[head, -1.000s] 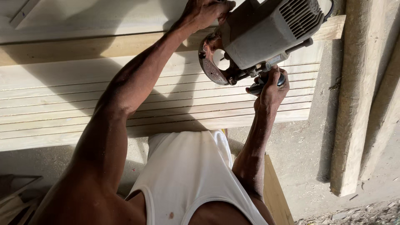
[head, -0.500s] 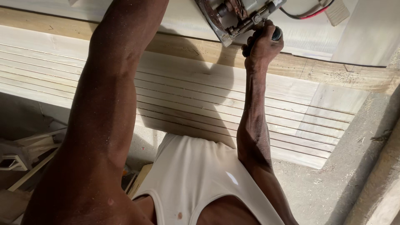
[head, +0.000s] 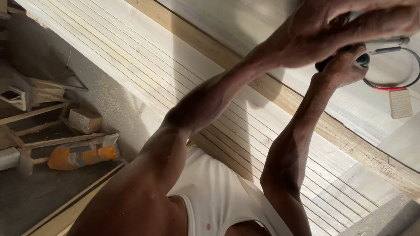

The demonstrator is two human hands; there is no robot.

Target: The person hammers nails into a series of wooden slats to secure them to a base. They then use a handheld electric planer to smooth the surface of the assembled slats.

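Hands meet at the top right: your left hand (head: 345, 22) covers most of the tool, its grip hard to read. Your right hand (head: 343, 65) holds the dark handle (head: 362, 59) tight. A cable (head: 393, 85) loops beside it over the grooved panel (head: 144, 74).

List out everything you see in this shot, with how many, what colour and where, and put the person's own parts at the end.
grooved board: one, pale wood, running from upper left to lower right
wooden batten: one, tan, lying along the grooved board's far edge
black handle: one, gripped at upper right
cable: one, black with a red stretch, looping at right
small wood block: one, pale, right edge
sack: one, orange and grey, on the floor at left
block: one, grey-tan, above the sack
wood offcuts: several, brown, far left
left hand: top right, over a tool mostly out of frame
right hand: closed on the black handle
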